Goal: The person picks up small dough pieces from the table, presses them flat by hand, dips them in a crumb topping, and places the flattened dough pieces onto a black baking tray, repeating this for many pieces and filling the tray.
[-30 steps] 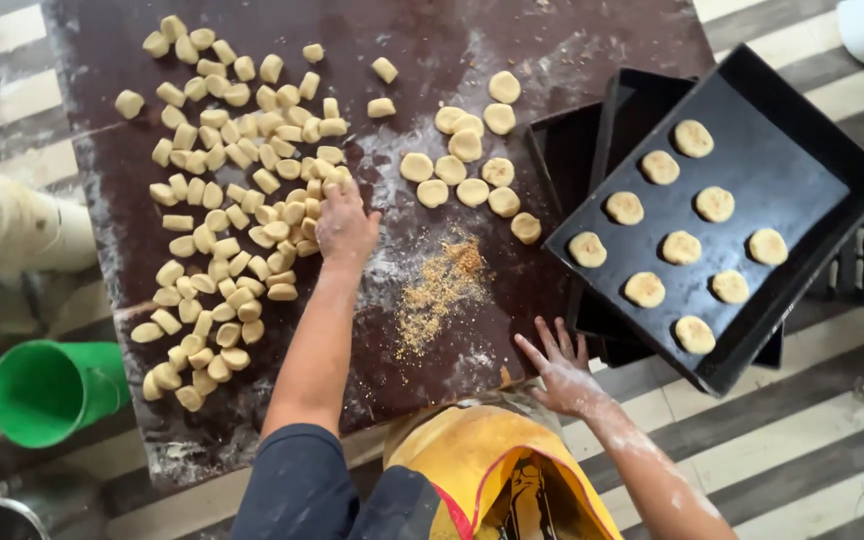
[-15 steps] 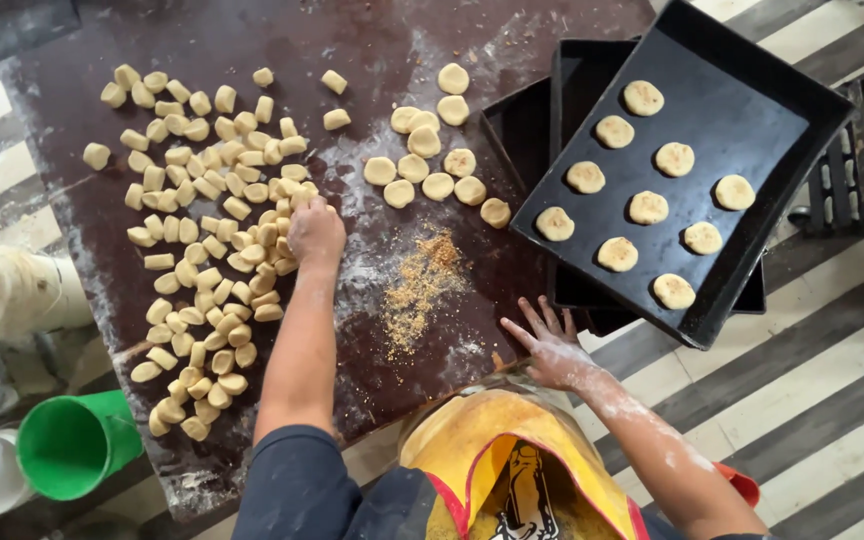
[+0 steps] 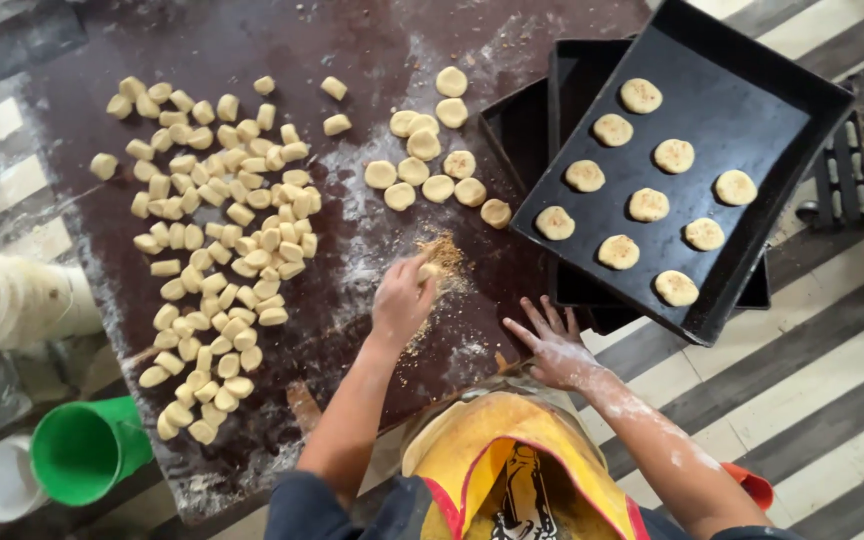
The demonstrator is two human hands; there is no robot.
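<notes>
Right hand [image 3: 555, 345]: yours lies open, fingers spread, flat on the dark worktable [image 3: 372, 60] at its near edge, dusted with flour.
Left hand [image 3: 402, 298]: closed on a dough piece [image 3: 430, 271], pressing it into the crumb pile [image 3: 442, 255].
Beyond: flattened dough rounds [image 3: 427, 165] lie just past the crumbs.
Left: heap of cut dough pieces [image 3: 217, 240].
Right: black baking tray [image 3: 752, 110] with rounds, stacked over other trays.
Near left: green bucket [image 3: 82, 450].

Dough pieces [image 3: 214, 250] left of tray [image 3: 752, 90]
</notes>
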